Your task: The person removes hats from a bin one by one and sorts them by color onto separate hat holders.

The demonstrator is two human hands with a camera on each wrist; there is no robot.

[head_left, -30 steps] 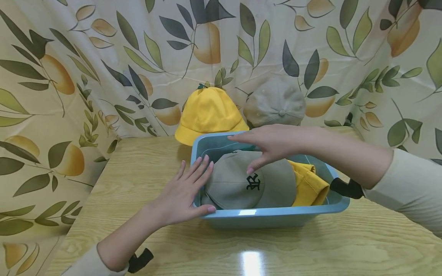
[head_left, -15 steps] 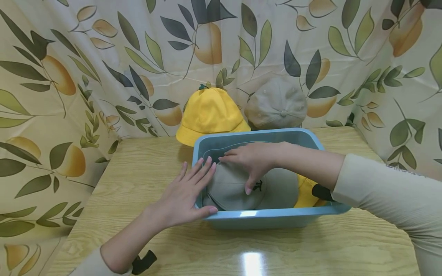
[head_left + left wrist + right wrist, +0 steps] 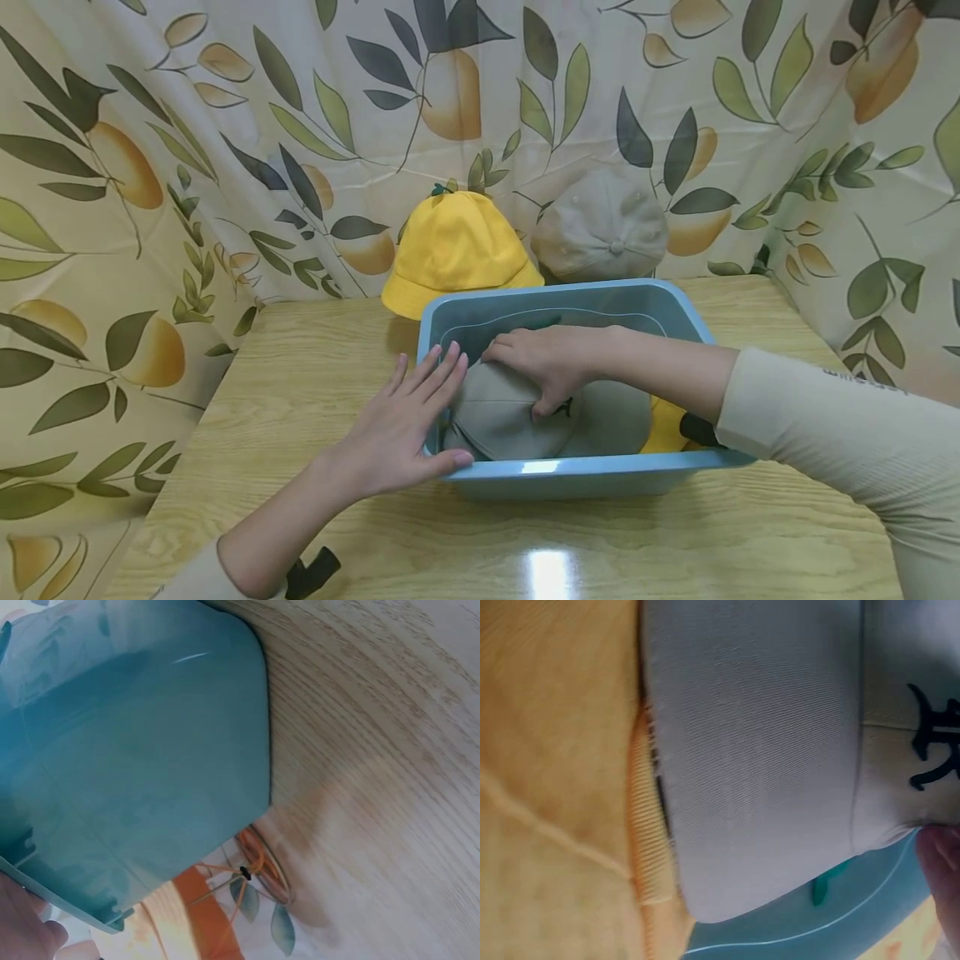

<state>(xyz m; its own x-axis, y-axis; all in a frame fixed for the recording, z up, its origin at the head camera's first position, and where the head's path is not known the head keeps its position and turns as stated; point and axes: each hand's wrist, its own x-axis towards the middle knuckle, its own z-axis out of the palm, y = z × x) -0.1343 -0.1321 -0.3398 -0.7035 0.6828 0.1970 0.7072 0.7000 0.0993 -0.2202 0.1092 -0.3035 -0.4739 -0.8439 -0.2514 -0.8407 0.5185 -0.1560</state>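
A grey baseball cap [image 3: 502, 417] with a dark embroidered letter lies in a light blue plastic bin [image 3: 600, 467]. My right hand [image 3: 555, 360] grips the cap's crown, thumb on the front by the letter and fingers over the far side. The right wrist view shows the cap's brim [image 3: 757, 787] close up, with a fingertip at the crown. With fingers spread and straight, my left hand [image 3: 401, 429] rests on the bin's left rim near the front corner. Yellow fabric [image 3: 664, 427] lies in the bin beside the brim, partly under my right wrist.
Behind the bin, a yellow bucket hat [image 3: 461, 242] stands at the left and a beige cap [image 3: 603, 229] at the right, both near the patterned curtain [image 3: 555, 83]. All stand on a wood-grain table [image 3: 300, 375].
My right hand has come down from above the bin onto the grey cap, and its fingers have bent around the crown. My left hand has stayed on the rim.
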